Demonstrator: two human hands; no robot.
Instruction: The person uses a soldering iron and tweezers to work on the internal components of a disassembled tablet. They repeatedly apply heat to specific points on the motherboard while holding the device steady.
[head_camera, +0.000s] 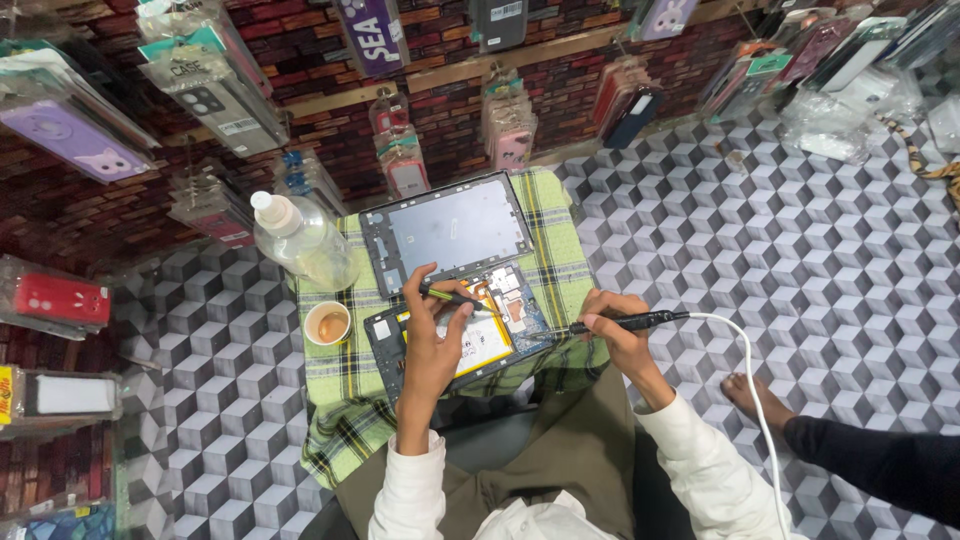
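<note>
An opened tablet body with a yellow-white battery and a blue circuit board lies on a green plaid cloth. Its grey back cover rests just beyond it. My left hand hovers over the battery and pinches a thin yellow-green tool whose tip points at the board. My right hand grips a black pen-shaped soldering iron with a white cable; its tip reaches the tablet's right edge.
A clear plastic bottle and a small paper cup stand at the cloth's left side. Packaged phone cases hang along the brick-patterned wall. Another person's bare foot and dark sleeve lie on the cube-patterned floor at right.
</note>
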